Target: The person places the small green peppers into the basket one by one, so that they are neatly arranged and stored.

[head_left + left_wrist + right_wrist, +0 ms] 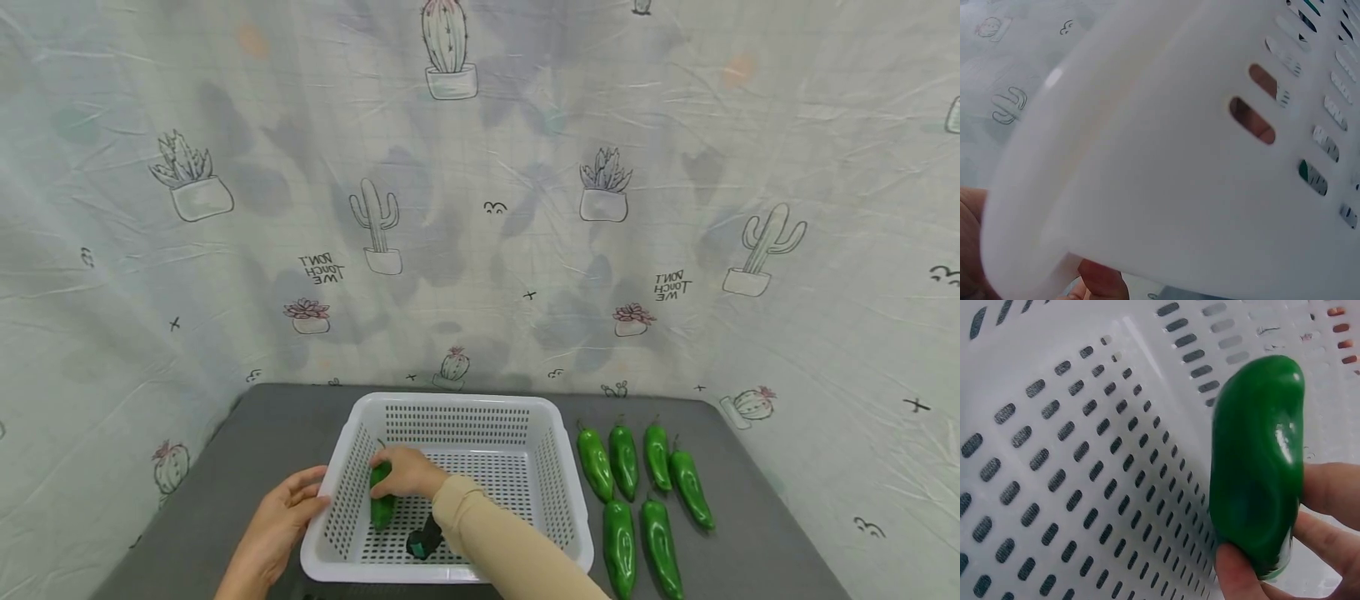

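A long green chili pepper [382, 508] is inside the white perforated plastic basket [465, 572], near its left wall. My right hand [408, 472] pinches this pepper between thumb and fingers, reaching over the basket's front. In the right wrist view the pepper [1257, 456] stands tilted against the slotted interior, with fingertips around its lower part. My left hand [281, 521] holds the basket's left rim with thumb and fingers. The left wrist view shows the outer wall [1147, 175] close up; one fingertip [1104, 279] appears beneath the rim, and most of that hand is hidden.
Several more green chili peppers [619, 546] lie in two rows on the grey table [738, 500], right of the basket. A black wrist device [425, 539] hangs beneath my right wrist. Behind the table hangs a cactus-patterned curtain [487, 250].
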A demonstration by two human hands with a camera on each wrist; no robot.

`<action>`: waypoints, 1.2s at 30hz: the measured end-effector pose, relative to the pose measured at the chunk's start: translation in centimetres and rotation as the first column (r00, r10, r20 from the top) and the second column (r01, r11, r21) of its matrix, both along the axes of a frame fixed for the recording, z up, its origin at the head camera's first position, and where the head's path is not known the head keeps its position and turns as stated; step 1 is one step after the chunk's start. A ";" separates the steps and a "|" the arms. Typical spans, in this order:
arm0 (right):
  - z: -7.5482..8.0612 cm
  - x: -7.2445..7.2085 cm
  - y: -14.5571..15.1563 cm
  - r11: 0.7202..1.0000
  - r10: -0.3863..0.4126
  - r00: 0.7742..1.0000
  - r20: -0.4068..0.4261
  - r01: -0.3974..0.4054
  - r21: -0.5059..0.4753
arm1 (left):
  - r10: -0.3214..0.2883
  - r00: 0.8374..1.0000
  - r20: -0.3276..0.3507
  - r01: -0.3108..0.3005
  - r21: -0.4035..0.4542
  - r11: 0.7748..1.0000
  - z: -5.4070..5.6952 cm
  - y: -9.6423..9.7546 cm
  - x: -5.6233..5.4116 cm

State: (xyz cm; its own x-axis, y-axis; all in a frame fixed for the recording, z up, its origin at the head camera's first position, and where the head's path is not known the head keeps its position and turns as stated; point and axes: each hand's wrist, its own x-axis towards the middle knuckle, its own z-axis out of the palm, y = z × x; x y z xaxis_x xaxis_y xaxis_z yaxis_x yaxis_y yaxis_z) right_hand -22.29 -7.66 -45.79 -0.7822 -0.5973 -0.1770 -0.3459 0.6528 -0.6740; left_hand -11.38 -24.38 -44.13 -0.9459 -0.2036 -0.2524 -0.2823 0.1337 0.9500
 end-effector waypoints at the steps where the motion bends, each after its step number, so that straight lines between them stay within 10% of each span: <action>1: 0.0 0.0 0.0 1.000 0.000 1.000 -0.001 0.000 0.006 | -0.001 1.000 0.000 0.001 0.002 1.000 0.0 0.0 0.0; 23: 0.8 0.6 -0.4 0.980 0.091 0.995 -0.036 -0.083 0.181 | 0.015 1.000 0.005 -0.015 -0.001 1.000 0.0 0.0 0.0; 36: 2.0 0.8 0.1 0.995 0.015 0.998 -0.066 -0.009 0.095 | 0.009 1.000 0.007 -0.009 0.001 1.000 -0.1 0.0 -0.1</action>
